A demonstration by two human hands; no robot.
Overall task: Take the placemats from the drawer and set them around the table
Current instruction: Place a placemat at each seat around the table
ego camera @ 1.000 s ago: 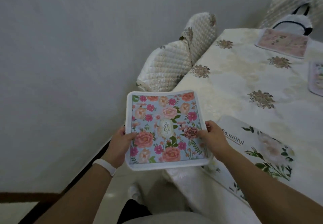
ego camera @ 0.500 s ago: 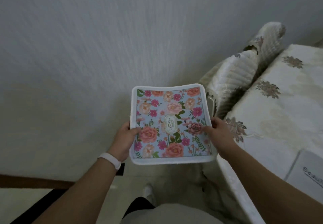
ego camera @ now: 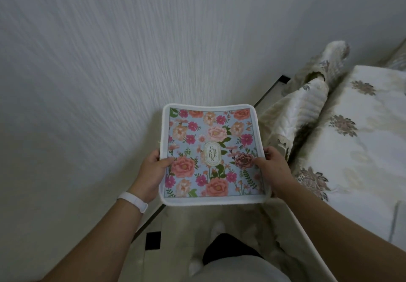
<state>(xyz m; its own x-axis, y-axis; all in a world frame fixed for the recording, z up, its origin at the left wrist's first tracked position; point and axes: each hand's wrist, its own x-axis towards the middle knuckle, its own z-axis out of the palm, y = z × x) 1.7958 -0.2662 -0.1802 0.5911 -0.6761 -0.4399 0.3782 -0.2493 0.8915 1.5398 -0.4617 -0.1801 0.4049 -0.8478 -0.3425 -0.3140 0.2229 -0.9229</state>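
1. Head view, closest in: my legs and one pale shoe [ego camera: 216,226] stand on the light floor [ego camera: 175,222], in a narrow lane with the wall on my left and the table on my right.
2. The table [ego camera: 362,149], under a cream cloth with brown flowers, runs along my right side. Its near edge slants just beside my right forearm, with the cloth hanging over it.
3. My forearms reach forward from both lower corners, with a white wristband [ego camera: 133,200] on the left wrist.
4. My left hand [ego camera: 151,171] grips the left edge of the placemat [ego camera: 211,154] — thumb flat on the printed face, the other fingers underneath and out of sight.
5. My right hand [ego camera: 272,169] pinches the right edge the same way, thumb on a dark rose in the print, fingertips curling round the rim.
6. The placemat is square and white-bordered, with blue floral print and an oval label reading GARDEN. It hangs roughly level in the air above the floor, left of the table and not touching it.
7. Past its right edge stands a chair [ego camera: 296,116] in a quilted cream cover, pushed up to the table — near the mat's rim but apart from it.
8. Farthest off, the textured white wall [ego camera: 109,61] fills the left and top. A strip of floor shows between its dark skirting [ego camera: 270,88] and the chair.
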